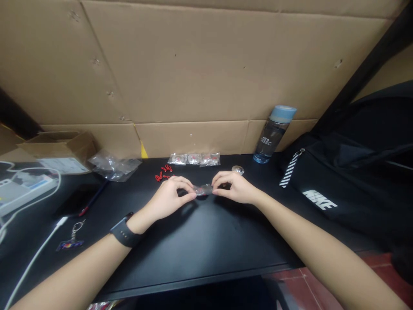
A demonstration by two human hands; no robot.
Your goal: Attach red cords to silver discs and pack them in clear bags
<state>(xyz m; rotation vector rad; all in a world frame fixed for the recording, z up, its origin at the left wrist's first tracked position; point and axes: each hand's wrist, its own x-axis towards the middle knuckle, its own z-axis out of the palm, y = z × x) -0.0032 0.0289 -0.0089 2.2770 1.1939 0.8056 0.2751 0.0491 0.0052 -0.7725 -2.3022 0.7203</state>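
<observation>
Between my two hands, just above the black table, is a small clear plastic packet (204,190) with something red inside. My left hand (172,196) pinches its left end between thumb and fingers. The right end is pinched by my right hand (234,187). Beyond them, several similar clear packets (193,159) with round silvery and red contents lie in a row against the cardboard. Small red looped pieces (166,168) lie behind my left hand, which partly hides some. A round shiny metal disc (238,170) rests just behind my right hand.
A water bottle (272,135) with a blue lid stands at the back right, beside a black bag (338,185). To the left are an open cardboard box (61,150), a crumpled clear bag (114,165), a white power strip (24,191), a cable and a keychain (72,243).
</observation>
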